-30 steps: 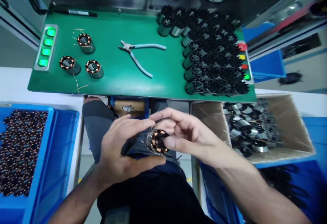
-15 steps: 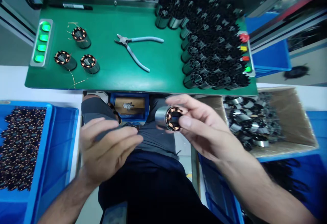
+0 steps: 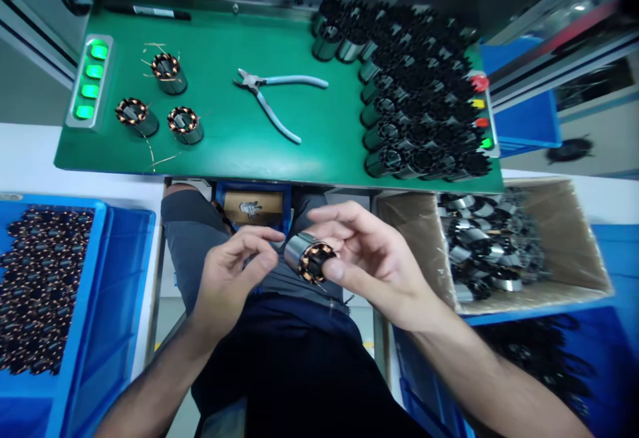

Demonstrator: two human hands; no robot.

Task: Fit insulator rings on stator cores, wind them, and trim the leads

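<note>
A motor stator (image 3: 301, 251), a silvery cylinder with copper windings showing at its end, is held above my lap. My right hand (image 3: 367, 258) grips it, the thumb pressed at the wound end and the fingers behind. Just left of it, my left hand (image 3: 237, 275) has its fingers bent and apart, with nothing in them. On the green work surface (image 3: 224, 152) lie wire cutters (image 3: 272, 92) with pale blue handles, jaws apart. Several wound stators stand there at the left, one being the stator (image 3: 186, 125), with loose copper wire ends near them.
Black-topped cores (image 3: 424, 105) stand in rows at the right. A blue bin (image 3: 102, 278) of wound stators is at the left; a lined carton (image 3: 564, 225) of metal parts at the right. A marker (image 3: 150, 12) lies at the back. Green-lit button panels (image 3: 90, 82) flank the surface.
My right hand has moved the stator left and slightly down, tilting it. My left hand has come rightward toward it, its fingers bending. The whole view has shifted a little.
</note>
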